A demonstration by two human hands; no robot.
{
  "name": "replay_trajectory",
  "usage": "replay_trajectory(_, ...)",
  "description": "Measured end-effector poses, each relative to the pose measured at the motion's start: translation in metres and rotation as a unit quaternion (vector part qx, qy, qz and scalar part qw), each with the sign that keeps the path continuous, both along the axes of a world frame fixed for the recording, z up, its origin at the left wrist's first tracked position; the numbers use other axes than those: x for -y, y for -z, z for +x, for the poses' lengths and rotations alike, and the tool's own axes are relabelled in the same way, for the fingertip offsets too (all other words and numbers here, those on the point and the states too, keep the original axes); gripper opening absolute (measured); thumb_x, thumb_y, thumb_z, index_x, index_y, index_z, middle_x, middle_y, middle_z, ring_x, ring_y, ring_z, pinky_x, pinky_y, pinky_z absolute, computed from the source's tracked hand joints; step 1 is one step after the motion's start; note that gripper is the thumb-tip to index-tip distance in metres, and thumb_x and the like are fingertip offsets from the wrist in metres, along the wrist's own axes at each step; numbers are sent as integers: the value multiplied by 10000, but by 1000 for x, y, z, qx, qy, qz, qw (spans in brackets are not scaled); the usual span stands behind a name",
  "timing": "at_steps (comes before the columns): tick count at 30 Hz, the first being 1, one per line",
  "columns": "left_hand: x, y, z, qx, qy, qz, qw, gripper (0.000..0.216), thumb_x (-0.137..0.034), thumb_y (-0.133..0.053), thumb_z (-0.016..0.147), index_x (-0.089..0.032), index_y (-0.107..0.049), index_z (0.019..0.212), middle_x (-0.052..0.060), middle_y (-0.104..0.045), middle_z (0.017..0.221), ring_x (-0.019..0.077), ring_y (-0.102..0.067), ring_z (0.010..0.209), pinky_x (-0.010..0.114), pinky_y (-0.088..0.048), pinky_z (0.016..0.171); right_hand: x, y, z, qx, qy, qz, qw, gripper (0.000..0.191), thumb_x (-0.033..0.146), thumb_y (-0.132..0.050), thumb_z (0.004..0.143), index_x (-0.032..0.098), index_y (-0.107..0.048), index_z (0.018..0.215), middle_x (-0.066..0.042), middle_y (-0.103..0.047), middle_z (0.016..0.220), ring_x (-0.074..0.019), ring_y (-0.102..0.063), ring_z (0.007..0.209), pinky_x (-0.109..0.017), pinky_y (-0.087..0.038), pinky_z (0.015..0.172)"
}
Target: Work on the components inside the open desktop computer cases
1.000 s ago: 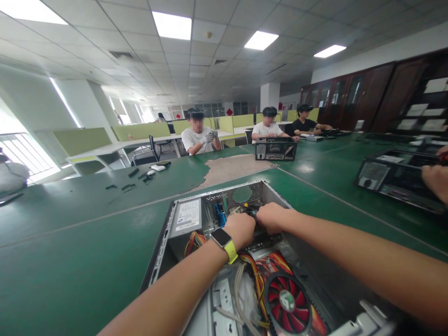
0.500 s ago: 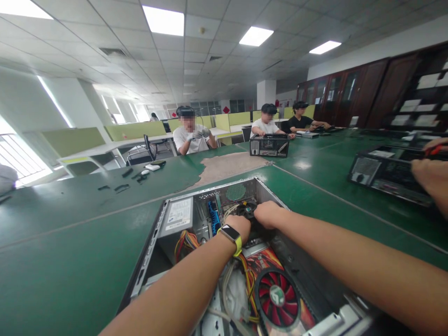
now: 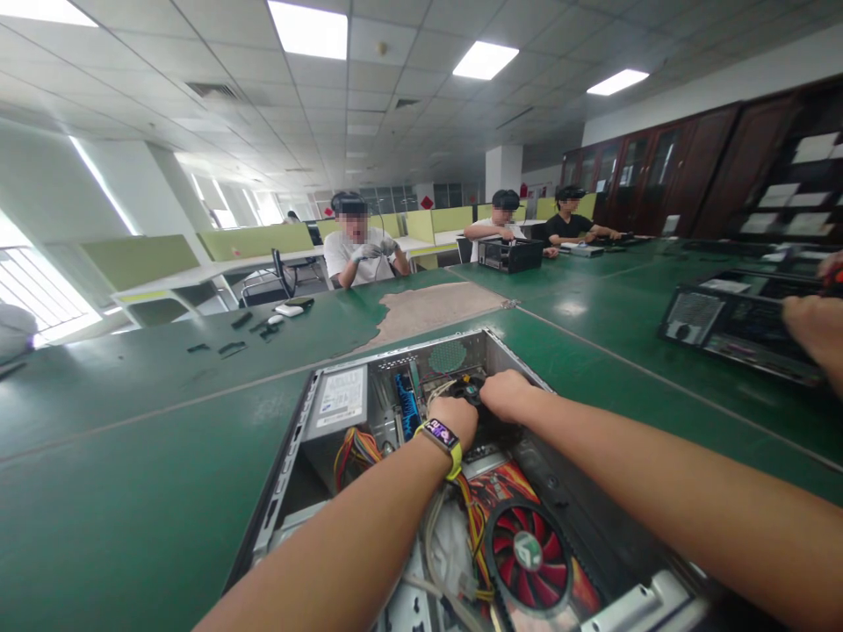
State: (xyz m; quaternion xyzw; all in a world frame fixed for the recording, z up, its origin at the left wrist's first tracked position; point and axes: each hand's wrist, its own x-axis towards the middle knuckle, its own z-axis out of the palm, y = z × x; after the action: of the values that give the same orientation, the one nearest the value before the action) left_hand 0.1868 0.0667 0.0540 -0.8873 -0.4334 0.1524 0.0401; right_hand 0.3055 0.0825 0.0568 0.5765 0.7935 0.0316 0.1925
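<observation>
Black round cooling fan (image 3: 469, 389) sits at the far end inside our open grey metal computer case (image 3: 290, 456) — left hand (image 3: 457, 419) and right hand (image 3: 506, 395) curled right at it, fingertips hidden, can't tell the grip. They've barely shifted since a second ago — we're still busy there.

Near case (image 3: 284, 465) held 2 hands (image 3: 454, 420), 1 red fan (image 3: 528, 553), 1 black fan (image 3: 469, 389). Beyond it sat 3 headset wearers (image 3: 359, 256), 1 far case (image 3: 517, 256); right of it, 1 side case (image 3: 731, 325).
</observation>
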Motion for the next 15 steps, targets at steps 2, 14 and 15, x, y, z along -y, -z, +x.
replay_trajectory(2, 0, 0, 0, -2, -1, 2, 1000, 267, -113, -493, 816, -100, -692, 994, 210, -693, 987, 303, -655, 970, 425, -539, 795, -1, 1, 0, 2, 0, 0, 1000, 305, 186, -687, 698, 125, -693, 997, -198, -680, 992, -292, -649, 962, -376, -521, 826)
replay_trajectory(14, 2, -1, -1, -10, 3, 7, 1000, 270, -134, -501, 827, -101, -690, 1017, 209, -693, 991, 286, -661, 951, 393, -536, 799, 2, 2, 0, 8, -2, -2, 1000, 304, 182, -671, 716, 123, -686, 1014, -201, -672, 1019, -283, -641, 983, -362, -518, 821)
replay_trajectory(15, 2, -1, -1, -10, 5, 7, 1000, 270, -134, -500, 827, -102, -690, 1017, 208, -694, 990, 286, -661, 951, 392, -536, 799, 2, 2, 0, 8, -1, -2, 1000, 301, 187, -668, 722, 124, -685, 1015, -202, -672, 1021, -282, -641, 983, -362, -517, 820)
